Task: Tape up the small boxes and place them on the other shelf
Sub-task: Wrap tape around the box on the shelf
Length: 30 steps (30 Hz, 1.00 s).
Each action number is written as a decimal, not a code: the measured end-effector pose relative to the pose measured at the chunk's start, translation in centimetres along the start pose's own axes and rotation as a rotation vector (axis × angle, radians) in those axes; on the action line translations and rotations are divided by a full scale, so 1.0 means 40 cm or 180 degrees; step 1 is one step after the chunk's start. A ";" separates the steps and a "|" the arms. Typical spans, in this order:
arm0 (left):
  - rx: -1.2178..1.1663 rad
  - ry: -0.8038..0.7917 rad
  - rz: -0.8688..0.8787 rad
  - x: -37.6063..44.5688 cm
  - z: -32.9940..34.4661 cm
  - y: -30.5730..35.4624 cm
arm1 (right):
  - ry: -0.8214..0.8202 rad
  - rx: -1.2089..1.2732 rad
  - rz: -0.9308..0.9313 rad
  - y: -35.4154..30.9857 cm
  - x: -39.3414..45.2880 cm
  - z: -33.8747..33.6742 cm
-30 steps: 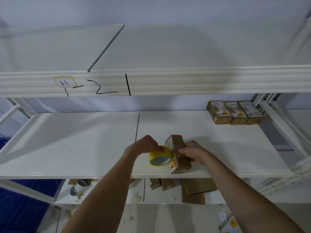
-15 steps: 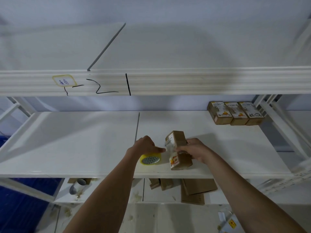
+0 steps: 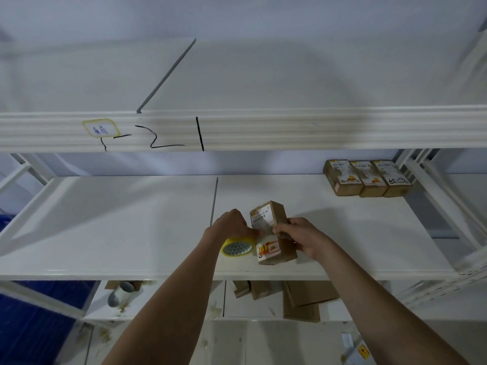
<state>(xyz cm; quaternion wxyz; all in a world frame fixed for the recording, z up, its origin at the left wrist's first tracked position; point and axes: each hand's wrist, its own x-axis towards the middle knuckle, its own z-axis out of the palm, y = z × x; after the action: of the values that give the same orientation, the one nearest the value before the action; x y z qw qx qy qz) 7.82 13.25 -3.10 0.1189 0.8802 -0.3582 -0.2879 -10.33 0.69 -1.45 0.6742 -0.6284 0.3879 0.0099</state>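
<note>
A small brown cardboard box (image 3: 274, 214) with a white label stands tilted near the front edge of the middle white shelf (image 3: 118, 219). My right hand (image 3: 300, 235) grips its right side, thumb on the labelled face. My left hand (image 3: 230, 225) is at the box's left edge, its fingers over the yellow tape roll (image 3: 237, 247), which lies low on the shelf beside the box. A strip of clear tape runs across the label. Three taped small boxes (image 3: 367, 177) sit in a row at the back right of the same shelf.
An upper shelf with a yellow-edged tag (image 3: 100, 129) and black marks hangs overhead. Below the middle shelf lie several cardboard boxes (image 3: 303, 299) and a grey-white roll (image 3: 120, 295). White uprights (image 3: 434, 196) stand at right. Blue crates (image 3: 31, 325) are at lower left.
The tape roll has dropped from beside the box's top down to the shelf surface on its left. The box has risen slightly and stands more upright under my right hand.
</note>
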 end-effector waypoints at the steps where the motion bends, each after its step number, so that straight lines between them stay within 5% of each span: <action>1: 0.0038 0.0045 0.0022 0.001 -0.002 0.006 | -0.0003 0.0022 0.0007 -0.005 -0.003 0.002; 8: 0.0299 0.0121 0.0181 -0.001 -0.010 0.055 | 0.0349 -0.0240 -0.0140 -0.037 -0.015 0.050; 30: -0.0965 -0.0493 0.0143 -0.035 -0.026 -0.044 | 0.0382 -0.0708 0.0107 -0.031 -0.003 -0.002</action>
<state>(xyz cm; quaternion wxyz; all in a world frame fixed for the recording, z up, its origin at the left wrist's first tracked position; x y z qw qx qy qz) 8.62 15.48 -2.38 0.2287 0.8191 -0.3383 -0.4029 -9.82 0.40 -0.33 0.5756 -0.6922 0.4346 0.0265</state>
